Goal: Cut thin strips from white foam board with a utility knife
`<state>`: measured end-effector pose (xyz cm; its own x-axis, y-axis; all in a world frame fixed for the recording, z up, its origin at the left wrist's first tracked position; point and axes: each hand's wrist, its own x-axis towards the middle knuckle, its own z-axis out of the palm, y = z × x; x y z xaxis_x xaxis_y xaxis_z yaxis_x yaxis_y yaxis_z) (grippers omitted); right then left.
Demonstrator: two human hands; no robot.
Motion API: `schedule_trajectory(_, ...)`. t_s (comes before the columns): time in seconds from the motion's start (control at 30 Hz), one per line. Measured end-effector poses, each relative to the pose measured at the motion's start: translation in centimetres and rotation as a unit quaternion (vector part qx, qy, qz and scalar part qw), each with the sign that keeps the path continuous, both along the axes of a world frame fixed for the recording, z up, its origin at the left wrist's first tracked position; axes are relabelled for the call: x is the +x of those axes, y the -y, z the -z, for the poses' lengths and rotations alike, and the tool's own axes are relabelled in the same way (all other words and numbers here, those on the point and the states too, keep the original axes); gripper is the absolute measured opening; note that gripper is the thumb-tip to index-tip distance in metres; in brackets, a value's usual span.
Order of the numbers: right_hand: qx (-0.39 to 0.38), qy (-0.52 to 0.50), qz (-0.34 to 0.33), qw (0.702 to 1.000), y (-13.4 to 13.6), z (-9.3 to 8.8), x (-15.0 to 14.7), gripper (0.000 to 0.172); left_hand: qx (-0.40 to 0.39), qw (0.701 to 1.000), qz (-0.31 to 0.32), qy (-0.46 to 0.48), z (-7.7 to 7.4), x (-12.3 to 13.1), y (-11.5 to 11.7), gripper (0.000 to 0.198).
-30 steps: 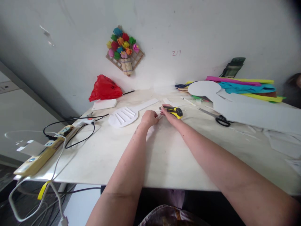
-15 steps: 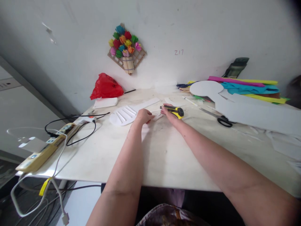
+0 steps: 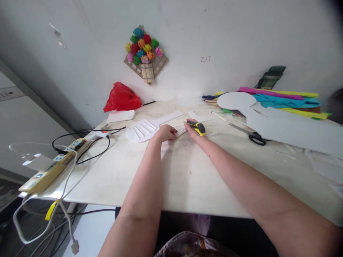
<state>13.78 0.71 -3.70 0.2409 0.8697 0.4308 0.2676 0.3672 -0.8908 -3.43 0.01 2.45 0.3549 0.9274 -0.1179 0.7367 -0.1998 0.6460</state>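
Observation:
My right hand (image 3: 192, 130) is closed round a yellow and black utility knife (image 3: 198, 127), at the middle of the table. Just left of it, my left hand (image 3: 167, 133) has its fingers bent down on a small white strip (image 3: 181, 131) that lies between the two hands. The fingertips of my left hand are partly hidden. A white rounded piece with several raised white strips (image 3: 139, 131) lies left of my left hand. Behind the hands is a long flat white piece (image 3: 171, 117).
Black-handled scissors (image 3: 254, 136) lie right of my hands, near large white sheets (image 3: 284, 125) and coloured material (image 3: 286, 100). A red bag (image 3: 122, 98) stands at the back left. A power strip (image 3: 50, 167) with cables and a glue gun (image 3: 99, 134) are at the left.
The utility knife has tilted and shifted slightly left with my right hand. The fingers of my left hand have shifted slightly at the white strip.

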Motion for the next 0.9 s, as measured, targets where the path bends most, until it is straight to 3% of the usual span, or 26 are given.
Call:
schedule_trajectory(0.33,-0.007,-0.053,-0.075,0.996,0.7,-1.0,-0.3,0.041,0.047,0.997,0.051,-0.037,0.2,-0.3,-0.2,0.043)
schedule_trajectory(0.6,-0.026,-0.081,-0.108,0.990,1.2,-1.3,-0.4,0.042,0.029,0.997,0.072,-0.029,-0.1,-0.5,-0.2,0.049)
schedule_trajectory(0.77,-0.018,-0.103,-0.106,0.989,0.4,-0.6,-0.3,0.044,-0.014,0.999,0.006,0.038,0.2,-0.5,-0.4,0.041)
schedule_trajectory(0.9,-0.033,-0.167,-0.100,0.980,0.4,-0.9,-0.5,0.040,0.018,0.999,-0.039,0.024,0.4,-0.2,-0.3,0.024)
